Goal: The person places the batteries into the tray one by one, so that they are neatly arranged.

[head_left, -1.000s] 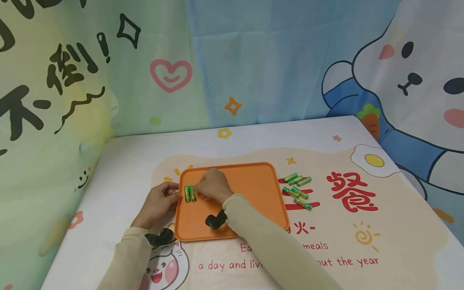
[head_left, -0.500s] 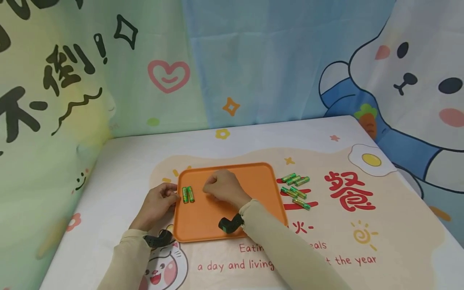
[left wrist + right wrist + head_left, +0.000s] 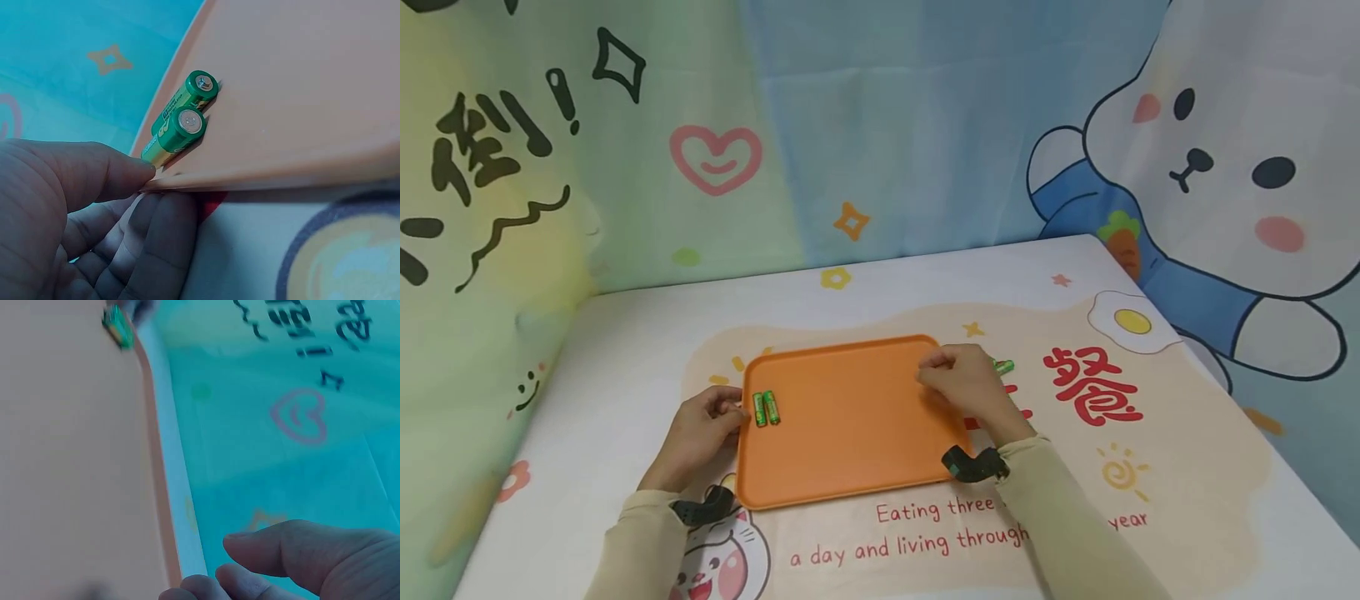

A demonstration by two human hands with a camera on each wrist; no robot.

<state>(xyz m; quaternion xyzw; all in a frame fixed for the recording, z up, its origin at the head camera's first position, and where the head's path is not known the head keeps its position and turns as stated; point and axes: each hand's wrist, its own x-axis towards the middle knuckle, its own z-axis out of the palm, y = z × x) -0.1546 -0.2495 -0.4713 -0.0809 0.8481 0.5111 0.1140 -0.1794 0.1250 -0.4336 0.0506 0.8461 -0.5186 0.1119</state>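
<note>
An orange rectangular tray (image 3: 850, 417) lies on the table. Two green batteries (image 3: 766, 408) sit side by side in it near the left wall. My left hand (image 3: 696, 432) pinches the tray's left rim, thumb on top and fingers below; in the left wrist view the thumb (image 3: 112, 172) is close to the batteries' ends. Over the tray's right edge hovers my right hand (image 3: 967, 385), fingers loosely bent. A gap shows between its thumb (image 3: 281, 547) and fingers in the right wrist view, with nothing seen in it.
Beyond the right hand, one green battery (image 3: 1003, 367) peeks out on the tablecloth; that hand and arm cover the spot where other loose batteries lay. A printed fabric backdrop (image 3: 880, 125) hangs behind the table's far edge.
My right hand has moved from beside the two batteries across the tray to its right edge. The left hand stays at the left rim. The head view has shifted slightly right.
</note>
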